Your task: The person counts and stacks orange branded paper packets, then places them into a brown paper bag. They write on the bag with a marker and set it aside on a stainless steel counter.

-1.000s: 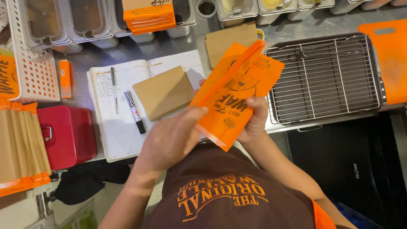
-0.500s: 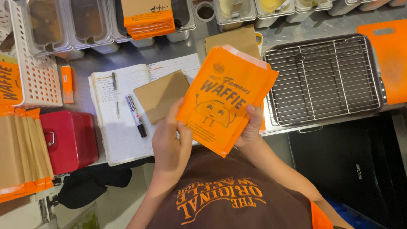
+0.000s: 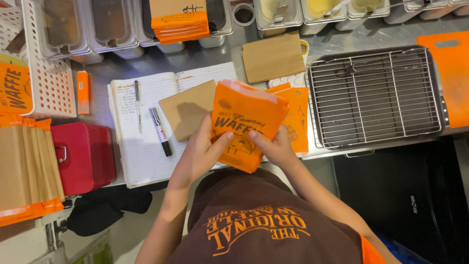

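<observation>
— Well, starting with the biggest: steel desk (image 3: 205, 56) running across the view, crowded from edge to edge.

— And on it, largest first?

— Wire cooling rack in a metal tray (image 3: 373, 98) at the right, with an orange cutting board (image 3: 452, 78) just beyond. Row of clear bins (image 3: 93, 24) along the far edge, one topped with a stack of orange-and-brown bags (image 3: 178, 19). White perforated basket (image 3: 41, 68) at far left, beside a fanned bundle of brown bags (image 3: 27, 171) with orange ends. Red cash box (image 3: 83, 154) next to an open lined notebook (image 3: 141, 127).

— Smaller bits?

— Brown paper sleeve (image 3: 273, 57) lying flat behind, another brown sleeve (image 3: 185, 108) on the notebook, flat orange bag (image 3: 295, 117) beside the rack. Black marker (image 3: 160, 131) and a thin pen (image 3: 138, 105) on the pages, small orange tube (image 3: 83, 92) by the basket. Dark cloth (image 3: 105, 210) hanging below the desk edge.

— Anything blocking?

— Only the orange paper bag (image 3: 244, 124) itself, held above the desk's near edge, covering part of the notebook and the flat orange bag.

— And the hands?

— Left hand (image 3: 200, 151) curled round the bag's left edge, thumb across the printed front, fingers hidden behind. Right hand (image 3: 273, 146) gripping the lower right corner, thumb on the front too. Both forearms angled inward from the brown apron (image 3: 264, 225), bag tilted with its top away from the body.
</observation>
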